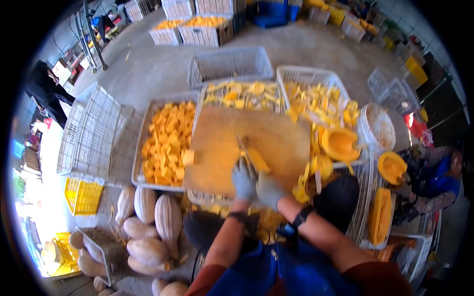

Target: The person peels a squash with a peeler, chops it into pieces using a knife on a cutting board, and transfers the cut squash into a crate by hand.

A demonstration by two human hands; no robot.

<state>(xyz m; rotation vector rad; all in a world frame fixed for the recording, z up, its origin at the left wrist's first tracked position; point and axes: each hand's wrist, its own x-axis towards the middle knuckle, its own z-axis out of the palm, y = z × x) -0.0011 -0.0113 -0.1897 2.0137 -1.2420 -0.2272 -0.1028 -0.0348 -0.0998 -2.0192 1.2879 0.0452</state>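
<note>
Both hands wear grey gloves and meet at the near edge of a wooden cutting board (217, 148). My right hand (270, 191) is closed around the handle of a knife (245, 149), whose blade points away from me across the board. An orange pumpkin piece (258, 161) lies against the blade. My left hand (243, 180) is beside the blade with its fingertips at the pumpkin piece; its fingers look bent over, and I cannot see clearly whether they grip it. A cut pumpkin chunk (188, 157) sits at the board's left edge.
Left of the board stands a crate of pumpkin chunks (168, 140). Peelings fill a white crate (308, 74) at the right, near a halved pumpkin (340, 143). Whole pumpkins (168, 219) lie at lower left. A co-worker (434, 180) sits at the right with pumpkin halves.
</note>
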